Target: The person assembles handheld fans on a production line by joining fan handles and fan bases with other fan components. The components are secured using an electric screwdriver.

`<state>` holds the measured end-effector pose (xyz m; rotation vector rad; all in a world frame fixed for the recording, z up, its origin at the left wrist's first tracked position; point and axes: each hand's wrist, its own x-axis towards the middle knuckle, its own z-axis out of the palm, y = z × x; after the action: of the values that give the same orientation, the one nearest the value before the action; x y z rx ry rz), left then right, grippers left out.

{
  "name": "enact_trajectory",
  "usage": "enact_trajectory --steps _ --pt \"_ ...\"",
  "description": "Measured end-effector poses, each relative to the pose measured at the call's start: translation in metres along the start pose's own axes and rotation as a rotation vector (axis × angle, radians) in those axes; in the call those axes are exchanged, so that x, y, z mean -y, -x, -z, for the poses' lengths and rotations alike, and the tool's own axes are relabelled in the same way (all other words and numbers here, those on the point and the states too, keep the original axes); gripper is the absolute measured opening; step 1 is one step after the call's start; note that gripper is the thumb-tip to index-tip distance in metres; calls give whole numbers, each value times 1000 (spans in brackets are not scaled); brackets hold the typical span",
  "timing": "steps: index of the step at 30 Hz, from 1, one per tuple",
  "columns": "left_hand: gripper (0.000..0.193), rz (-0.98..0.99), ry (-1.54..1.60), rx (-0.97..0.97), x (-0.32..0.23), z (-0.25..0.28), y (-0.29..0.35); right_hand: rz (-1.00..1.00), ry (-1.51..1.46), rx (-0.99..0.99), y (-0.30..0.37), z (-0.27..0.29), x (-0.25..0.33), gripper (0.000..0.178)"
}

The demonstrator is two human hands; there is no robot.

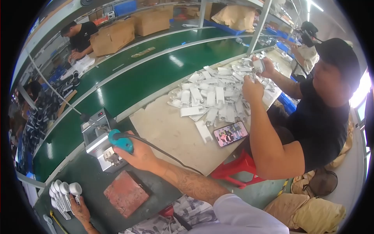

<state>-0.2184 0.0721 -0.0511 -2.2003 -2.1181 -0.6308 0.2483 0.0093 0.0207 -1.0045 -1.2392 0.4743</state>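
My right hand is wrapped around a teal electric screwdriver with a black cord. Its tip is hidden, close to the silver box-shaped machine, which looks like a screw feeder. At the lower left, my left hand has its fingers closed around the handle of a white round-headed part. Several similar white parts stand side by side just left of it. Between my two hands, a worn reddish square block lies on the dark green bench.
A co-worker on the right holds a white part above a heap of white plastic pieces. A phone lies near that heap. Beyond runs a green conveyor belt. A red stool stands below the bench edge.
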Motion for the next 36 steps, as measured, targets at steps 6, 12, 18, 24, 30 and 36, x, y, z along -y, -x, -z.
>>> enact_trajectory --steps 6,12,18,24,30,36 --pt "57 80 -125 -60 44 -5 -19 -41 12 16 -1 -2 2 29" --pt "58 4 -134 -82 76 -10 -35 -6 -9 -2 -2 0 4 29" --pt "51 -151 79 -323 -37 16 -27 -18 8 6 0 2 2 31" --pt "7 -112 925 -84 -88 -72 -55 -2 16 -15 0 -7 -1 32" --pt "8 -95 843 -75 -100 -79 -46 -44 21 21 1 -5 1 31" --pt "13 -95 783 -95 -107 -70 -49 -24 27 45 2 -5 3 32"
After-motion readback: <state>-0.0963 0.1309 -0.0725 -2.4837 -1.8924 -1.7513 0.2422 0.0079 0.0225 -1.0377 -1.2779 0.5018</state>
